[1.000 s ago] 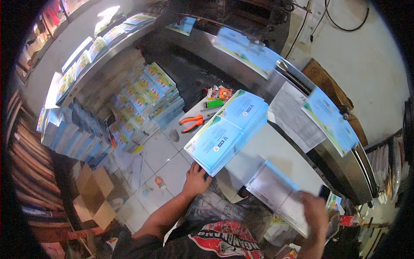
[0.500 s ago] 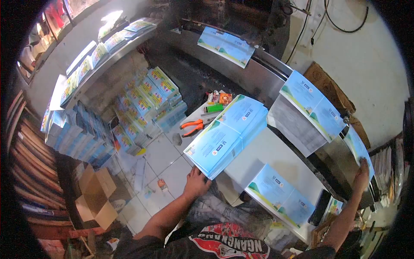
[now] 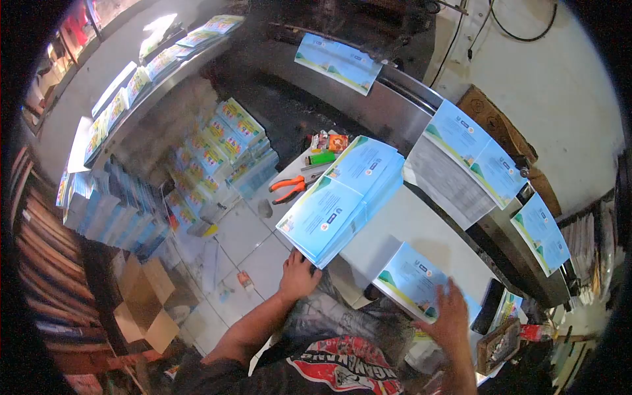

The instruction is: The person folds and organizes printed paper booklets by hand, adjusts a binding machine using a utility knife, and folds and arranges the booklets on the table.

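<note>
My left hand (image 3: 300, 275) is at the near corner of a thick stack of blue printed sheets (image 3: 342, 197), its fingertips tucked in at the lower edge. Over the smaller pile of the same sheets (image 3: 408, 280) on the white table is my right hand (image 3: 451, 315), open with its fingers apart and covering part of the top sheet. Right of that pile lies a black phone (image 3: 488, 308). One blue sheet (image 3: 541, 234) rests on the right end of the metal rail, with nothing touching it.
More blue sheets (image 3: 474, 155) lie along the metal machine edge (image 3: 411, 125). Orange-handled pliers (image 3: 289, 188) and a green lighter (image 3: 320, 158) sit behind the big stack. Bundled prints (image 3: 227, 141) fill the floor at left, near an open cardboard box (image 3: 146, 303).
My right hand has let go of the sheet at the right end of the rail and moved left, over the small pile. My left hand stays at the big stack.
</note>
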A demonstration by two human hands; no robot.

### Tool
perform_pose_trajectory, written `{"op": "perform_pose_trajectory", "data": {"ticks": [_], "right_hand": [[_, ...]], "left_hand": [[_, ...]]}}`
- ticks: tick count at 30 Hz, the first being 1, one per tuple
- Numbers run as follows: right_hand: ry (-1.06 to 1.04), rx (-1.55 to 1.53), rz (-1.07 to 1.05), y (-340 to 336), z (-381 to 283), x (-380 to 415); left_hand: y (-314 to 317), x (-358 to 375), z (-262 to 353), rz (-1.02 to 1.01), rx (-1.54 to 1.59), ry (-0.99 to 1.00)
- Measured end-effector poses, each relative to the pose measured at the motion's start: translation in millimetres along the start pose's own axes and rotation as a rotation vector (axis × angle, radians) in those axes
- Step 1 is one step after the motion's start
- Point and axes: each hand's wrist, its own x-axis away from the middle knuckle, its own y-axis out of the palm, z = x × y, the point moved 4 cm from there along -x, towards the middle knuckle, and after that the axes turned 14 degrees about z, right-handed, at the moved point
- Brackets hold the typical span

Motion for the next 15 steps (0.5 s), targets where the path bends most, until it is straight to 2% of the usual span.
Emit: {"op": "perform_pose_trajectory", "data": {"ticks": [3,5,6,7,9,11,13,14,15], "right_hand": [[-0.128,0.113,-0.122,12,-14,15],[-0.052,-0.112,-0.261,14,1,19],[-0.036,-0.199,-0.214,-2,-4,9],[-0.040,-0.193,-0.220,-13,-1,2],[0.157,-0.209,-0.303,-29,22,-9],[0.222,-0.029,-0.125,-59,48,-28],[0.282,-0.030,-0.014,-85,109,-48],[0.515,0.157,0.092,-106,134,-58],[0.379,0.121,0.392,-125,173,-66]], "left_hand": [[-9,0,4,0.032,0.043,0.026],[-7,0,2,0.016,0.036,-0.002],[-6,-1,1,0.004,0.025,-0.017],[-6,-2,1,0.002,0.032,-0.024],[-6,-1,2,0.006,0.011,-0.013],[-8,-2,4,0.008,0.024,-0.020],[-8,-1,1,0.008,0.034,-0.020],[-5,0,-1,-0.011,0.007,-0.017],[-3,-1,-2,-0.027,-0.020,-0.014]]}}
